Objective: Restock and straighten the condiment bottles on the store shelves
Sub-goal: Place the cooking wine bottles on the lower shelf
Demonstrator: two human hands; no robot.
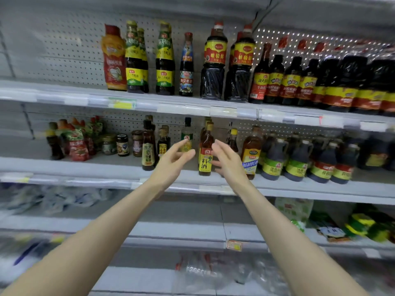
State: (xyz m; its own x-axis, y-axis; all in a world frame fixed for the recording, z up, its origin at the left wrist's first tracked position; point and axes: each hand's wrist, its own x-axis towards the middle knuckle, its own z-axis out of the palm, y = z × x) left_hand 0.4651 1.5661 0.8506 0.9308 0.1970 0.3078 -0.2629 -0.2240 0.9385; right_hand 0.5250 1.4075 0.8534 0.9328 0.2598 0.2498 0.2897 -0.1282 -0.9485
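Yellow-label bottle (205, 161) between left hand (171, 162) and right hand (227, 162), fingers (181, 145) spread and empty, lower shelves (171, 232) blurred.

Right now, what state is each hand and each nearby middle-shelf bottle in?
Left hand: open, fingers spread, holding nothing.
Right hand: open, fingers spread, gripping nothing.
Amber glass bottle with yellow label: upright, capped, between the hands.
Pale clear bottle with black cap: upright, capped, behind the left fingertips.
Dark brown bottle with green-yellow label: upright, capped, at shelf front.
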